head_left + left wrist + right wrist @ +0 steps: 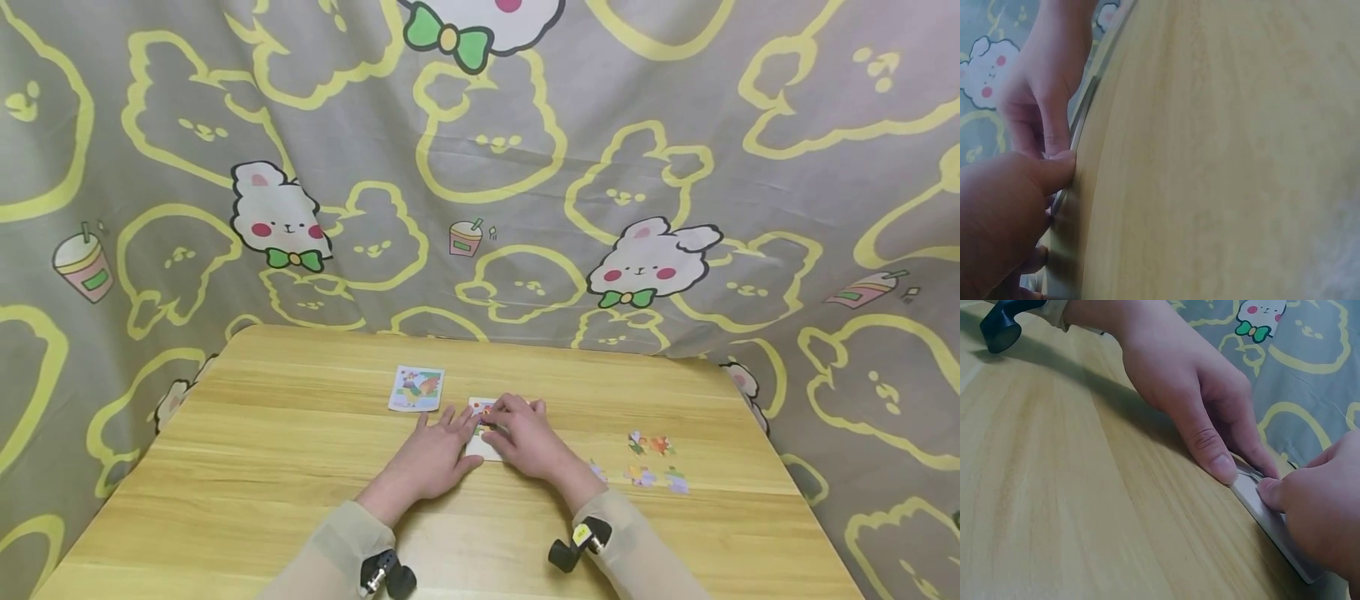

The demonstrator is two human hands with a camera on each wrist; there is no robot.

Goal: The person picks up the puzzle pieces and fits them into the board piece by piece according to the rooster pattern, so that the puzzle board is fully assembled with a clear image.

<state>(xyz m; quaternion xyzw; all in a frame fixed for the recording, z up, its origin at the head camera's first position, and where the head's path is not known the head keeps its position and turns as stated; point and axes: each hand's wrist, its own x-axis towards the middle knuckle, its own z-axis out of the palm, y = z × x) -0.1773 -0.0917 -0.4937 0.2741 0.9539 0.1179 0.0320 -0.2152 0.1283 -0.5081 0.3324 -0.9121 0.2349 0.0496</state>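
Note:
A small white puzzle board with a colourful picture lies on the table before me, partly covered by both hands. My left hand rests at its left side, fingers spread, thumb along the near edge. My right hand bends over the board from the right. Its thumb and fingertips pinch a small puzzle piece low over the board's surface. Most of that piece is hidden by fingers. In the left wrist view the board appears edge-on, with the right hand beyond it.
Several loose puzzle pieces lie to the right of my right hand, one partly behind the wrist. A printed picture card lies beyond my left hand. The wooden table ends at a patterned curtain.

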